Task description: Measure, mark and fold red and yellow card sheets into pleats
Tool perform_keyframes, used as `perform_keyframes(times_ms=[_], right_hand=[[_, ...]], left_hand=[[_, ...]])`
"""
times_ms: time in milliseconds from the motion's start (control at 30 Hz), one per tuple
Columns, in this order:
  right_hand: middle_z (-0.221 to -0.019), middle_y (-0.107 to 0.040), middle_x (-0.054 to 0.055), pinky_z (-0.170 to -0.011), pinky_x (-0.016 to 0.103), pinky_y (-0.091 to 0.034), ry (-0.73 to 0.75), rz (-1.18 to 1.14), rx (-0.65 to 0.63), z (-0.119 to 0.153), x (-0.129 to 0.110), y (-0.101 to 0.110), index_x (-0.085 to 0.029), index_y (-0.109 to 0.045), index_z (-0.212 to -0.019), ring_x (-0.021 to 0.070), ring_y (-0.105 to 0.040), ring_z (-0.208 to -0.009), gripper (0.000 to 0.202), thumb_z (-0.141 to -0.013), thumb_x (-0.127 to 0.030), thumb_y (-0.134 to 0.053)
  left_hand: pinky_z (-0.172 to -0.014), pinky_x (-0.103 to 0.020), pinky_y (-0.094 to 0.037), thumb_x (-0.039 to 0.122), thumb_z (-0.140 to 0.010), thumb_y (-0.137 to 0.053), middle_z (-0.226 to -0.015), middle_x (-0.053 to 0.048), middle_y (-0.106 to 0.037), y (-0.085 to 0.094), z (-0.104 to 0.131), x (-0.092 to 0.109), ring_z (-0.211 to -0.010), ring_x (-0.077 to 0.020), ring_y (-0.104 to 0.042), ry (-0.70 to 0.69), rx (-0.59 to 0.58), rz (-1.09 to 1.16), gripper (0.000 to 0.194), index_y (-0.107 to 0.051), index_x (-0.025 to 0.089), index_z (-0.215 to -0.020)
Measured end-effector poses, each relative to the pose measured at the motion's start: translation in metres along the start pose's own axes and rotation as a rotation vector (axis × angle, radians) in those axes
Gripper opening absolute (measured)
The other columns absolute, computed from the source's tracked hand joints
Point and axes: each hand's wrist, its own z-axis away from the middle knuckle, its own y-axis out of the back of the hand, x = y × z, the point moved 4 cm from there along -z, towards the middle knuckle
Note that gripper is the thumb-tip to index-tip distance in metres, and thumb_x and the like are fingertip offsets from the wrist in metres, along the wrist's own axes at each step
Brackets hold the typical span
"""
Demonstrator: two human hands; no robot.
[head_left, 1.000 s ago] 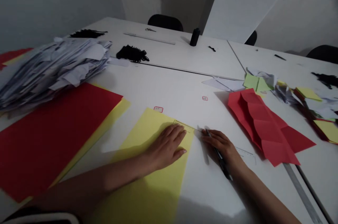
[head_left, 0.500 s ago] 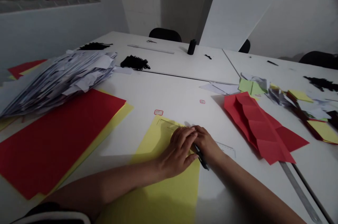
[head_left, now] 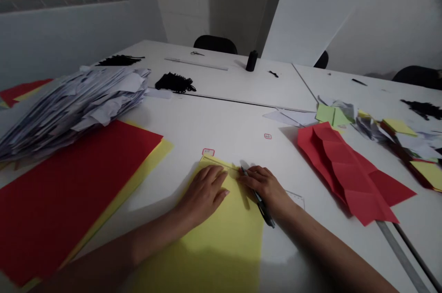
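A yellow sheet of paper lies lengthwise in front of me. Across its far end runs a thin clear strip that looks like a ruler. My left hand rests flat on the sheet's left side, fingertips close to the strip and thumb held away. My right hand is at the sheet's far right corner, fingertips pressed down at the strip's right end. A black pen is tucked in that hand, its tip pointing away from me. Another clear piece with scale marks lies beyond the right wrist.
On the left, red sheets lie over yellow ones beside a tall heap of white papers. Folded red paper and a metal ruler are on the right. Black cord bundles and a black spool stand farther back.
My left hand has moved left, away from my right hand, onto the yellow sheet. My right hand stays near the sheet's far corner with the pen. The view has shifted slightly.
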Motion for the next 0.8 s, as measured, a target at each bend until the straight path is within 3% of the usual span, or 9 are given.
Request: perform_keyframes(times_ms=[400, 800], right_hand=[[-0.121, -0.064, 0.007, -0.088, 0.043, -0.045, -0.030, -0.020, 0.084, 0.019, 0.018, -0.005, -0.023, -0.055, -0.126, 0.0245, -0.053, -0.111, 0.035, -0.092, -0.015, -0.053], [-0.116, -0.066, 0.012, -0.079, 0.043, -0.049, -0.014, -0.009, 0.116, 0.017, 0.012, 0.004, -0.017, -0.057, -0.123, 0.0267, -0.055, -0.104, 0.030, -0.093, -0.015, -0.049]], left_hand=[[-0.105, -0.049, -0.042, 0.032, -0.093, -0.049, -0.136, -0.014, -0.044, -0.001, -0.001, -0.005, -0.128, -0.0297, -0.040, 0.028, -0.054, -0.089, 0.038, -0.051, 0.016, -0.128], [-0.105, -0.048, -0.043, 0.035, -0.093, -0.049, -0.145, -0.014, -0.033, -0.004, 0.000, -0.012, -0.133, -0.0310, -0.034, 0.009, -0.065, -0.151, 0.046, -0.044, 0.017, -0.135]])
